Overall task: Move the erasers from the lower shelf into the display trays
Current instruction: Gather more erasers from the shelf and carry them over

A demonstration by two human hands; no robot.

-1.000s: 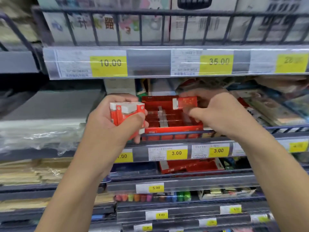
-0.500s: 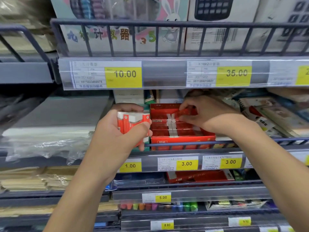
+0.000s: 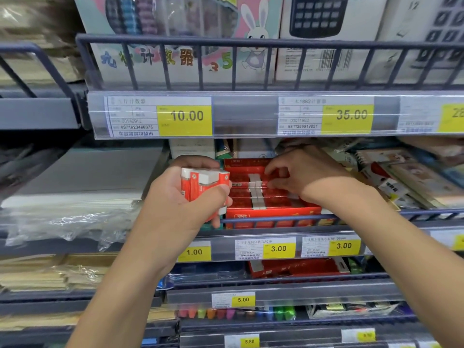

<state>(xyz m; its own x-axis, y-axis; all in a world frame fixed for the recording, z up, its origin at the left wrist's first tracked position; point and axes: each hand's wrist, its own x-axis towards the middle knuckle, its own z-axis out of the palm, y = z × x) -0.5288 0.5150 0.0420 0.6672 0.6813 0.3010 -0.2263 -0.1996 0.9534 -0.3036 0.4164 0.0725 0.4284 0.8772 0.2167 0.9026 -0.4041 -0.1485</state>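
Several erasers [image 3: 204, 187] sit bunched in the left hand [image 3: 185, 197], fingers wrapped round the stack, just beside the red display tray [image 3: 271, 212]. Right hand [image 3: 303, 174] is down in the tray, fingertips curled at a row; whether it pinches one, can't tell. Tray looks well filled already. One handful left, plus perhaps more in the red box [image 3: 298, 267] on the shelf below.

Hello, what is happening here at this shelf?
A person is stocking erasers. The left hand holds a small bundle of red-and-white erasers beside the red display tray. The right hand reaches into the tray, fingers curled at the rows of erasers already lying there. Another red box sits on the shelf below.
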